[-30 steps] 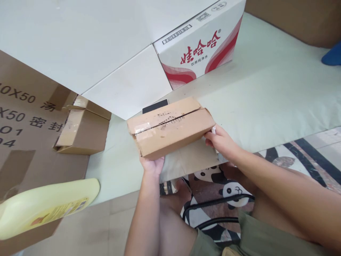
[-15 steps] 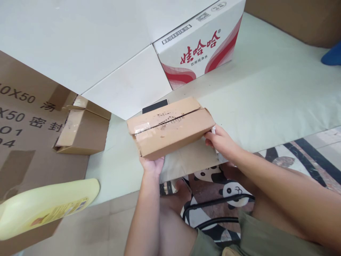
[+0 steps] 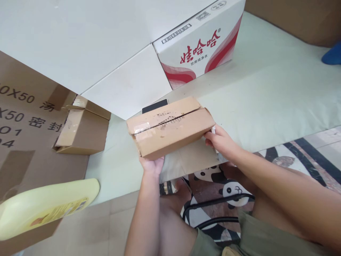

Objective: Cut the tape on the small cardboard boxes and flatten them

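Note:
A small brown cardboard box (image 3: 176, 137) is held up in front of me, tilted, its top seam closed and its left end carrying clear tape. My left hand (image 3: 152, 165) supports it from below at the near left corner, the fingers hidden under it. At the right end my right hand (image 3: 217, 138) grips the box with bent fingers; a bit of something white shows beside them. Behind the box a flat dark device with a pale edge (image 3: 156, 106) lies on the pale green surface (image 3: 266, 96). Under the box, a piece of brown cardboard (image 3: 195, 156) shows.
A white carton with red lettering (image 3: 199, 53) stands behind, beside a large white box (image 3: 128, 81). On the left are a big printed carton (image 3: 16, 167), a smaller brown box (image 3: 85, 131) and a yellow bottle (image 3: 50, 206). Something blue (image 3: 331, 55) sits at the right edge.

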`<action>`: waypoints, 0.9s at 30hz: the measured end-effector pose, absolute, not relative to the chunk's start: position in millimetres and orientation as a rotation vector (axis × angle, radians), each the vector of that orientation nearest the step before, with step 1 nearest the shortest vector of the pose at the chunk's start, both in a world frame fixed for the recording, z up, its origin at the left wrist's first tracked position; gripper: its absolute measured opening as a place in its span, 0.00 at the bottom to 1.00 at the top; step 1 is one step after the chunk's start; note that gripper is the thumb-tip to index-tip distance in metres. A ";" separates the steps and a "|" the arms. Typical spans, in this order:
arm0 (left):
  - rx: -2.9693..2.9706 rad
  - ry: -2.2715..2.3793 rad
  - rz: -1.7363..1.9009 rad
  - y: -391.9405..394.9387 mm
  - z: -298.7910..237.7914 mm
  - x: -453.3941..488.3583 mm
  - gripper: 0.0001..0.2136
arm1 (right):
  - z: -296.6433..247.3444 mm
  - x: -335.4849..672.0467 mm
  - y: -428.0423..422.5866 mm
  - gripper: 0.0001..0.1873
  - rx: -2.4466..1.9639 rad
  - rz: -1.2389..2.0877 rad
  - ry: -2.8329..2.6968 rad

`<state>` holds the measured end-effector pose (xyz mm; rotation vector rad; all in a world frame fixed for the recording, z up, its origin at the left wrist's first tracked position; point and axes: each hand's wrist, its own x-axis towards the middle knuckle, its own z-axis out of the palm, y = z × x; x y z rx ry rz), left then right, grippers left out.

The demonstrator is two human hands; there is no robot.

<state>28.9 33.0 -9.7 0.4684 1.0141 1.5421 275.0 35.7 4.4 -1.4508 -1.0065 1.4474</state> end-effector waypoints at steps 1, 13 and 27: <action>0.463 1.013 1.545 33.0 -9.3 29.3 0.22 | 4.2 275.1 35.8 0.07 -1.451 1.451 -1.008; 0.451 1.018 1.546 32.1 -9.2 29.3 0.19 | 1.2 274.6 36.3 0.07 -1.451 1.443 -1.004; 0.434 1.022 1.540 32.3 -8.5 30.4 0.19 | -3.4 274.6 37.0 0.07 -1.461 1.453 -1.012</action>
